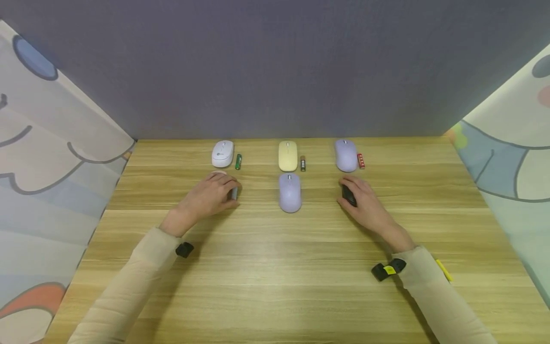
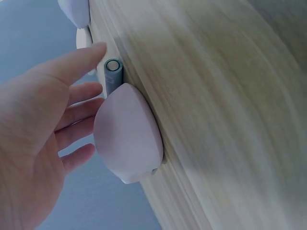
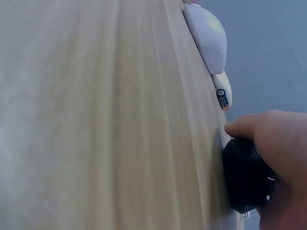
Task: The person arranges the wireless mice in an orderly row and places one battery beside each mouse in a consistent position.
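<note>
My left hand hovers over a pale pink computer mouse, which it mostly covers in the head view. In the left wrist view its fingers are spread beside the mouse, the thumb free of it. A green battery lies just beyond, near a white mouse. My right hand grips a black mouse, thumb on one side and fingers on the other, the fingers partly hidden. Between the hands lies a lavender mouse.
Along the back edge sit a yellow mouse with a dark battery beside it, and another lavender mouse with a red battery. A grey panel rises behind the wooden table. A yellow stick lies by the right sleeve.
</note>
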`<state>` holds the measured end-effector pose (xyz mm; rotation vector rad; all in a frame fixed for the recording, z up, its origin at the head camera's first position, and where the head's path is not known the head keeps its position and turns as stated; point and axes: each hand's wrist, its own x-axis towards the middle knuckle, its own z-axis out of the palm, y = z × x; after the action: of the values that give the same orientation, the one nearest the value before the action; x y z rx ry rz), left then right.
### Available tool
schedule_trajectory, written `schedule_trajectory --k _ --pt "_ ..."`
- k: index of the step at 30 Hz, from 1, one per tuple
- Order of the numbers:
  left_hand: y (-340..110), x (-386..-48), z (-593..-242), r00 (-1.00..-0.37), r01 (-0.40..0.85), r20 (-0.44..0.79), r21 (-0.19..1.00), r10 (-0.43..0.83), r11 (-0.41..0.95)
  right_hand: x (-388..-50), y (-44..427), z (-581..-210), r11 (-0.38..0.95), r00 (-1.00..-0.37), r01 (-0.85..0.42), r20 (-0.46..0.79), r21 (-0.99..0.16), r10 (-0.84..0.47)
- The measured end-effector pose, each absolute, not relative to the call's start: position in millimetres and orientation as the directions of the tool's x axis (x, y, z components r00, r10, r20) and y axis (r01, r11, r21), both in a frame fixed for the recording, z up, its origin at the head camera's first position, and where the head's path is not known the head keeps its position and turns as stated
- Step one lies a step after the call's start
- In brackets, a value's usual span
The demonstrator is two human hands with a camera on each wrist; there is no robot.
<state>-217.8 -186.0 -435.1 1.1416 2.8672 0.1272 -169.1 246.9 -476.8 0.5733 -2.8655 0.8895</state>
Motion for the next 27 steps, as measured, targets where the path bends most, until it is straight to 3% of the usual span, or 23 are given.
schedule_trajectory --k 9,18,27 --pt "-191 -214 -431 -0.779 0.625 0.031 0.105 0.626 0.773 -168 247 -477 0.758 -0.925 -0.38 0.195 -0.531 -0.327" --pt "-199 -206 -436 -0.862 0.507 0.086 0.142 0.5 0.85 -169 247 -471 0.768 -0.94 -0.33 0.116 -0.55 -0.321" --pt "-202 -201 -444 -0.871 0.491 0.129 0.167 0.474 0.855 -168 250 -468 0.762 -0.941 -0.311 0.072 -0.568 -0.331"
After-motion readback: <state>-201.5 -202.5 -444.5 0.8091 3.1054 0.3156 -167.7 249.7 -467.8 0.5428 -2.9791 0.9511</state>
